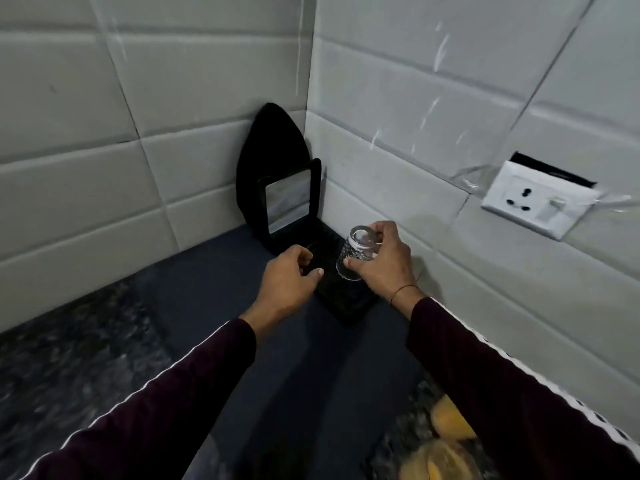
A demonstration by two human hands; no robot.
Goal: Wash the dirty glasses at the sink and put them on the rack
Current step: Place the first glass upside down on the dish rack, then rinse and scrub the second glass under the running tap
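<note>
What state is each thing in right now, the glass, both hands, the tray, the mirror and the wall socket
glass: upside down, tilted, gripped by the right hand over the tray
right hand: closed around the glass
left hand: loosely curled, holding nothing, beside the glass
black tray: flat on the counter in the corner
mirror: upright, leaning in the corner
wall socket: nothing plugged in

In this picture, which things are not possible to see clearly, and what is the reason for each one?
1. Black tray, head view: the glass and both hands cover part of it, and its dark surface hides detail.
2. Yellow objects, head view: blurred and cut off by the bottom edge; what they are is unclear.
3. Sink: not in view.
4. Whether the glass, held by the right hand, touches the tray: cannot tell.
</note>
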